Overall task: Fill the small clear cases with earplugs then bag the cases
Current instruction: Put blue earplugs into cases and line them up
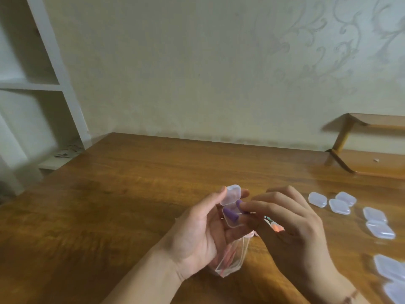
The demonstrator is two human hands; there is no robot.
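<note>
Brown wooden table (131, 194): spare clear plastic cases (339, 204) well right of the hands. Left hand (203, 229) grips 1 small open clear hinged case (230, 207), plus a clear zip bag (232, 257) under the palm. Right hand (291, 220) pinches a purple foam earplug (239, 202) at the case mouth. Judgement: seat the plug fully inside, keep the lid clear, then snap shut.

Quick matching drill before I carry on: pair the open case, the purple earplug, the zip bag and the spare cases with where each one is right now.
Things:
1. open case
2. purple earplug
3. zip bag
4. spare cases

Places:
A. on the table, to the right
B. pinched by the right hand at the case's mouth
C. hanging below the left hand
D. held in the left hand's fingers, lid up

Pairs: 1-D, 2-B, 3-C, 4-A
</note>
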